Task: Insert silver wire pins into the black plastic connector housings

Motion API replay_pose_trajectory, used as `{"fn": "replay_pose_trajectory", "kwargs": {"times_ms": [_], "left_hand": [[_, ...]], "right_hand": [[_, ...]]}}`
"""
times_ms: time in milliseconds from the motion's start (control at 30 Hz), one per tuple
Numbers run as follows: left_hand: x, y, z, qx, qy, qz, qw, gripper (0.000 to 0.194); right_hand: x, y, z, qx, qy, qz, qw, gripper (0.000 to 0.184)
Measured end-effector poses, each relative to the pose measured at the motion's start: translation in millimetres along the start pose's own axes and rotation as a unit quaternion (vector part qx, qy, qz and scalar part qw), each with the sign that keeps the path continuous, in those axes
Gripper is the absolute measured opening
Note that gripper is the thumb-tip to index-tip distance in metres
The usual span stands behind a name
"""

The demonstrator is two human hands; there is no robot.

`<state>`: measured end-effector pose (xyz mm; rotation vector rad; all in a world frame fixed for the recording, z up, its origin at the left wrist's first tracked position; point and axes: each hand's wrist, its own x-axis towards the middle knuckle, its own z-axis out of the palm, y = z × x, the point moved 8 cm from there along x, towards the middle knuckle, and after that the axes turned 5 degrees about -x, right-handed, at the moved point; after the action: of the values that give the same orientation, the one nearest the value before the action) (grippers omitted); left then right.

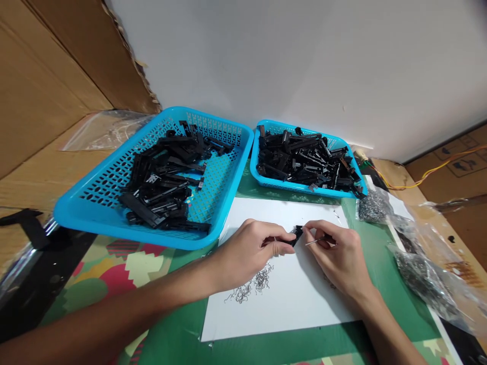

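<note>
While two bright blue perforated plastic baskets stand behind our hands, we hold a small black plastic part (298, 232) over a flat white sheet (283, 304). Our left hand (253, 248) pinches the part narrowly between thumb and fingers. Our right hand (338, 251) meets its far end, fingertips closed together, and grips a thin metal rod (315, 242) that points toward our left hand.

Small curled silvery wire pieces (251, 285) lie in a loose pile on the sheet, partly under our left hand, and a few more show beneath our right. The larger blue basket (224, 213), at left, holds a heap of long black plastic parts (163, 177), its near corner close to our left wrist. The smaller blue basket (300, 187), behind our hands, is packed with similar black parts (304, 157).

Clear plastic bags of small metal pieces (422, 279) line the right side of the green surface (171, 329). Yellow and orange wires (422, 176) curve beyond them, near a brown cardboard box (452, 177).
</note>
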<state>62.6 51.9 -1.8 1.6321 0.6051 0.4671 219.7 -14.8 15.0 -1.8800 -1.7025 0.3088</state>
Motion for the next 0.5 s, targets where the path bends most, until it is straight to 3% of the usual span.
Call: {"fn": "replay_pose_trajectory", "kwargs": {"times_ms": [233,500], "left_hand": [[0.6,-0.6,0.2,0.012,0.002,0.001,1.000,0.016],[1.0,5.3,0.2,0.020,-0.002,0.006,1.000,0.017]], "right_hand": [[-1.1,-7.6,3.5,-0.009,0.001,-0.036,0.999,0.018],[5.0,-2.8,-5.3,-0.010,-0.117,-0.029,0.993,0.019]]}}
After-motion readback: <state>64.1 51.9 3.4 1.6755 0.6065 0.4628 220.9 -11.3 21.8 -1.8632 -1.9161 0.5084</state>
